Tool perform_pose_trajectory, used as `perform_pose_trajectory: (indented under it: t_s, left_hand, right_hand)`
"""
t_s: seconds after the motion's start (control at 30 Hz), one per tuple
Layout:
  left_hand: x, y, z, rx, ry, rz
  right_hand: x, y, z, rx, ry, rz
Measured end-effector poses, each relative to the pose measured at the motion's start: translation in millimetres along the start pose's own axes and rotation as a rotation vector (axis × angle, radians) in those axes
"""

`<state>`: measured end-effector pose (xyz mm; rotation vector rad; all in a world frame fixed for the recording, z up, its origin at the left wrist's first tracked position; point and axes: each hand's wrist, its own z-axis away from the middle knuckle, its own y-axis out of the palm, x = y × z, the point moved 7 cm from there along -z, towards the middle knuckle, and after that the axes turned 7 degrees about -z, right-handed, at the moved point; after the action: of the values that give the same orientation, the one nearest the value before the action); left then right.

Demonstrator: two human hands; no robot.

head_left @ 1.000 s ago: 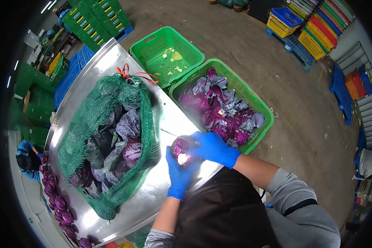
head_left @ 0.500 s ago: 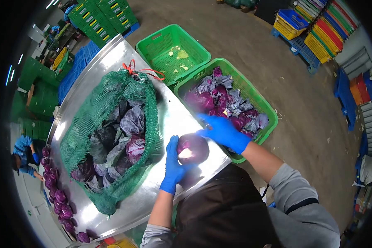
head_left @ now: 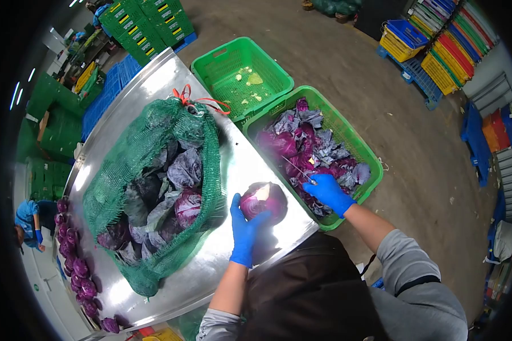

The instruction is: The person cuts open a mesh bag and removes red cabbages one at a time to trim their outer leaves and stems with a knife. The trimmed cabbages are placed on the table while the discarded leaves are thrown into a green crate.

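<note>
The red cabbage (head_left: 267, 204) lies against the left hand's (head_left: 244, 232) half-open, cupping fingers; the right hand (head_left: 329, 193), fingers closed on a knife (head_left: 294, 168), has moved farther over the crate (head_left: 371, 153).

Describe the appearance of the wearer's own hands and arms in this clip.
Left hand and right hand: plain bright blue gloves ending at the wrist. Grey sleeves stop short of the gloves; the right one has a dark band.

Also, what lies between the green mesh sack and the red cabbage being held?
The left hand and a strip of bare metal table, in the head view.
</note>
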<state>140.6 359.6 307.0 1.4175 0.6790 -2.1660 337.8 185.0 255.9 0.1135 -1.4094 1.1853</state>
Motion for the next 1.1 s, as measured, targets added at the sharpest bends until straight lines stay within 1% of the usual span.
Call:
perform_pose_trajectory:
  t_s: [0.03,0.07,0.1,0.13,0.17,0.2,0.23,0.3,0.33,0.37,0.4,0.47,0.53,0.57,0.63,0.67,0.7,0.73,0.77,0.83,0.87,0.9,0.93,0.97,1.03,1.07,1.1]
  left_hand:
    - [-2,3,2,0.002,-0.006,0.001]
    - [-10,8,2,0.008,0.065,-0.035]
    - [-21,13,0,0.017,0.142,-0.074]
    - [-30,17,-1,-0.007,0.215,-0.19]
    - [-30,18,-1,0.005,0.214,-0.194]
    - [-32,20,-3,0.026,0.242,-0.379]
    - [-33,24,-4,0.044,0.271,-0.562]
    - [-33,26,-3,0.042,0.295,-0.525]
    - [-29,25,-4,0.048,0.25,-0.506]
    - [-28,26,-6,0.054,0.208,-0.486]
    - [-30,30,-5,0.06,0.211,-0.485]
    - [-42,32,3,-0.012,0.253,-0.52]
    - [-36,31,0,-0.012,0.253,-0.486]
    - [-35,30,0,-0.018,0.252,-0.451]
    - [-43,33,2,0.002,0.249,-0.456]
    - [-46,35,5,0.024,0.247,-0.46]
    - [-44,35,8,0.024,0.239,-0.458]
    - [-43,32,9,-0.028,0.223,-0.458]
    - [-41,29,11,-0.081,0.207,-0.455]
    - [-38,35,35,-0.08,0.449,-0.627]
    - [-35,32,42,-0.118,0.5,-0.657]
    - [-29,29,42,-0.115,0.503,-0.655]
    - [-18,24,38,-0.05,0.411,-0.405]
    - [-6,17,33,0.008,0.324,-0.158]
    - [8,5,36,0.0,0.349,-0.201]
    - [9,1,40,-0.017,0.359,-0.168]
    - [10,0,43,-0.03,0.371,-0.132]
  right_hand:
    - [22,-6,8,0.003,0.006,0.001]
    - [66,-19,18,-0.028,0.028,0.021]
    - [93,-25,19,-0.067,0.048,0.039]
    - [94,-15,19,-0.074,0.054,0.035]
    - [102,-5,25,-0.139,-0.109,0.148]
    - [111,2,33,-0.206,-0.273,0.264]
    - [111,3,38,-0.214,-0.267,0.266]
    - [109,10,47,-0.171,-0.245,0.272]
    - [111,11,52,-0.241,-0.298,0.248]
    - [109,12,53,-0.246,-0.292,0.249]
    - [110,11,53,-0.265,-0.324,0.278]
    - [121,5,58,-0.28,-0.346,0.305]
    - [119,7,57,-0.016,-0.08,0.268]
    - [112,12,56,-0.014,-0.077,0.266]
    - [117,12,58,-0.244,-0.348,0.334]
    - [114,15,54,-0.241,-0.345,0.334]
    - [110,20,47,-0.179,-0.336,0.305]
    - [110,20,38,-0.119,-0.332,0.278]
    - [111,10,23,-0.114,-0.337,0.284]
    - [82,7,-3,0.089,0.164,-0.162]
    - [86,12,-8,0.082,0.157,-0.168]
    - [90,18,-11,0.08,0.109,-0.401]
    - [91,21,-13,0.08,0.059,-0.63]
    - [86,26,-17,0.081,0.051,-0.627]
    - [87,29,-23,-0.036,-0.101,-0.497]
    - [64,29,-27,-0.095,0.163,-0.583]
    - [66,13,-18,-0.068,0.391,-0.493]
